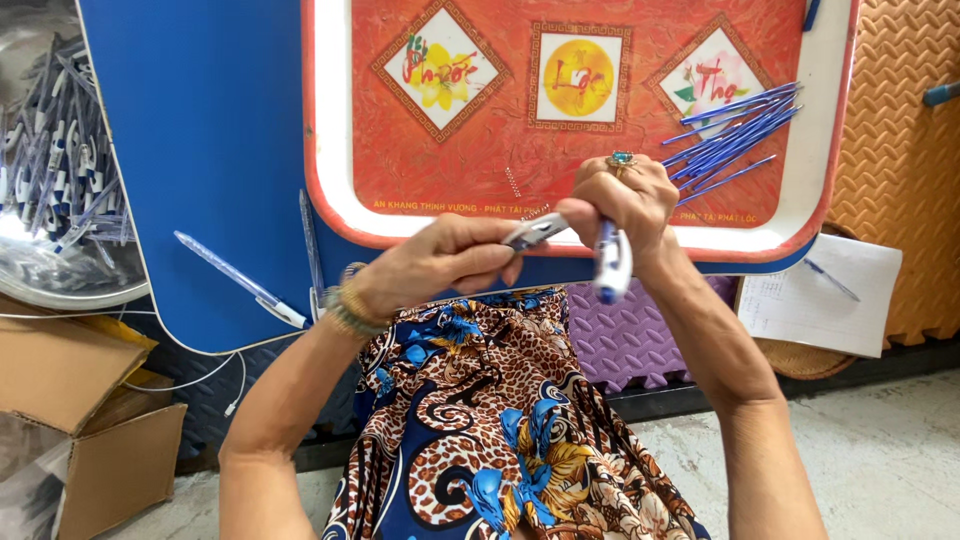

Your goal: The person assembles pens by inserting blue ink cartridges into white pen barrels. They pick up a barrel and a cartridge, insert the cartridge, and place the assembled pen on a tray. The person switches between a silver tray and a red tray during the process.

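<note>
Blue surface fills upper left to centre of frame. Directly on it: red tray with white rim at upper centre, one pen at left, metal bowl overlapping its far-left edge.

Illumination is bright, even and diffuse with only soft shadows beneath the forearms, a strong glare patch on the metal bowl at the left edge, mild wide-angle curvature toward the frame borders, sharp focus on the tray, and slight motion blur on the right hand.
</note>
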